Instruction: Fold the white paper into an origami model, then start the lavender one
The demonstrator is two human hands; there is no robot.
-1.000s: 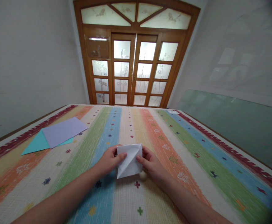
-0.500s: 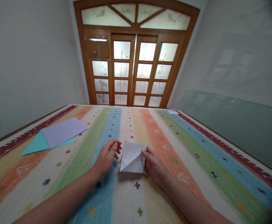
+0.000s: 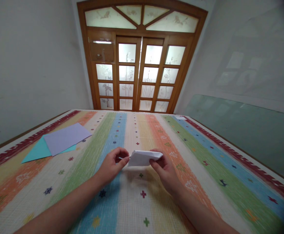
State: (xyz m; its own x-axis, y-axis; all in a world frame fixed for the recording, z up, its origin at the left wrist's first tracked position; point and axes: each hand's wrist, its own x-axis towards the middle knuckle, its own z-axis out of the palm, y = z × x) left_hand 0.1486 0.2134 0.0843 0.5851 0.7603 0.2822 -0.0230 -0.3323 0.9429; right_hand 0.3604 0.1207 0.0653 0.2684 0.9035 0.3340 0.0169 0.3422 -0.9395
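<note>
White paper (image 3: pixel 140 159): now tipped, lengthwise between hands
Left hand (image 3: pixel 113 163): pinching left edge, apparently
Right hand (image 3: pixel 165 168): gripping right end

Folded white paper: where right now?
The folded white paper is below centre in the head view, held in the right hand, with the left hand at its left edge.

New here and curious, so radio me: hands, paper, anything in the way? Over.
Left hand, right hand: pinching opposite ends of folded white paper. Paper tilted, raised above striped cloth. Lilac sheet over turquoise sheet: off left, out of the way.
</note>
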